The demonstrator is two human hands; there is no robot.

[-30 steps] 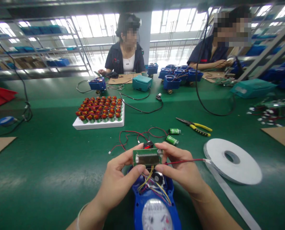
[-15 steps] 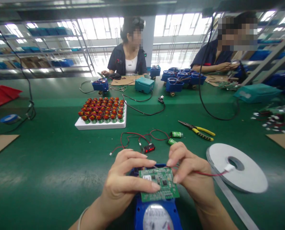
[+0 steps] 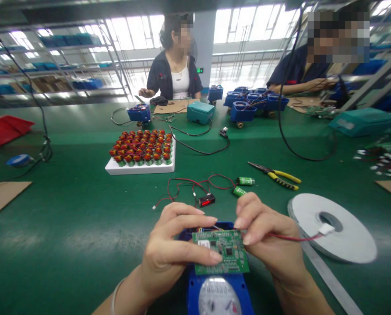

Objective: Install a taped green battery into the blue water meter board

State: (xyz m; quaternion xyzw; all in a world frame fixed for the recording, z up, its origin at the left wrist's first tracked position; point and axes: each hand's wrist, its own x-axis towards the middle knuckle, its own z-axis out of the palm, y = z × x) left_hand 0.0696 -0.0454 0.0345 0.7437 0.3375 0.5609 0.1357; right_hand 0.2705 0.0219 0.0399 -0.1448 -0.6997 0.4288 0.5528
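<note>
A green circuit board (image 3: 234, 262) lies tilted over the open end of a blue meter housing (image 3: 193, 293) with a round clear window (image 3: 219, 297). My left hand (image 3: 172, 245) grips the board from the left, its thumb flat on top and its fingers along the far edge. At the board's far right corner, my right hand (image 3: 267, 232) is closed in a pinch. From its fingers a red and black wire (image 3: 290, 238) runs right to a white connector (image 3: 326, 228). The fingertips cover what exactly they pinch. Thin coloured wires show behind the board.
A tape roll (image 3: 349, 232) lies at right, pliers (image 3: 277, 174) beyond it. A small red-lit display (image 3: 207, 200) and green batteries (image 3: 246, 180) are wired together ahead. A white foam tray (image 3: 139, 169) holds several wrapped batteries. Two co-workers (image 3: 178, 81) sit opposite, near blue housings (image 3: 243, 113).
The view has shifted slightly, so most things sit a little farther right. Both hands keep almost the same hold at the board.
</note>
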